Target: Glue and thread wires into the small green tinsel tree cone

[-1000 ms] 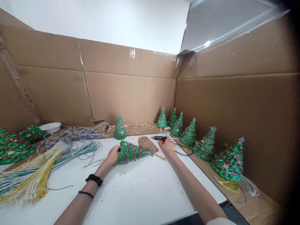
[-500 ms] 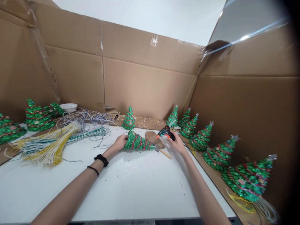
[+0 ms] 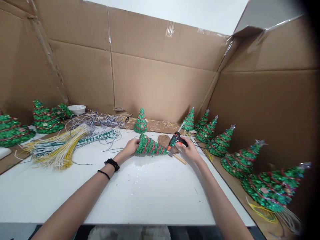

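Observation:
My left hand (image 3: 131,146) grips the base end of a small green Christmas tree (image 3: 152,146), which lies on its side with its tip to the right. Red garland winds around it. In my right hand (image 3: 191,150) is a black hot glue gun (image 3: 178,140) with an orange nozzle, pointing down at the tree's tip; whether the nozzle touches is too small to tell. A glue stick juts from the gun's back. Under the tip lies a tool with a wooden handle (image 3: 180,159). Behind it sits a brown, flat, irregular piece (image 3: 163,140).
Bundled yellow, white and green wires (image 3: 65,146) lie at the left, with tangled wires (image 3: 100,120) behind. A white bowl (image 3: 77,109) stands at the back left. One upright tree (image 3: 140,120) is at the back, and several star-topped trees (image 3: 242,160) line the right edge. Cardboard walls (image 3: 160,76) enclose the table.
The glue gun has tilted more steeply, and its nozzle has come down to the tree's tip. My left hand keeps its hold on the tree. The camera view has shifted slightly downward.

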A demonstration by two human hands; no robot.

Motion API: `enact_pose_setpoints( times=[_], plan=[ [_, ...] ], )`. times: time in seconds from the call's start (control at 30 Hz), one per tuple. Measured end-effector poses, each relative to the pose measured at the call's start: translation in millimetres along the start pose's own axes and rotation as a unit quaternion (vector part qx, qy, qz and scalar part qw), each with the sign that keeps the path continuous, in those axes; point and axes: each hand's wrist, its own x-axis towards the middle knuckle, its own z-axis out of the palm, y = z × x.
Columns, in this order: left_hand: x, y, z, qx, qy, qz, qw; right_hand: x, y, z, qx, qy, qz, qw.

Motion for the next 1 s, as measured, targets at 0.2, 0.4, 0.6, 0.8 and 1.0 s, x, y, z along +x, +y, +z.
enact_pose_setpoints(
  times=[0.2, 0.4, 0.6, 0.8, 1.0],
  plan=[
    [-1.1, 1.3, -1.2, -0.003, -0.005, 0.003, 1.000, 0.4, 3.4, -0.5, -0.007, -0.001, -0.010, 1.000],
    [-1.4, 2.1, -2.1, -0.003, -0.009, 0.008, 1.000, 0.7, 5.7, -1.0, -0.015, 0.003, -0.017, 1.000],
    [-1.3, 1.3, -1.5, -0.011, -0.011, 0.009, 1.000, 0.3, 2.3, -2.1, -0.019, 0.002, -0.017, 1.000],
    [-1.5, 1.6, -1.8, -0.015, -0.007, 0.004, 1.000, 0.8, -0.6, -3.7, -0.041, 0.007, -0.012, 0.999],
    [-0.4, 0.2, -1.1, -0.005, -0.004, 0.000, 1.000, 1.1, 5.2, -7.3, -0.091, 0.101, 0.005, 0.991]
  ],
)
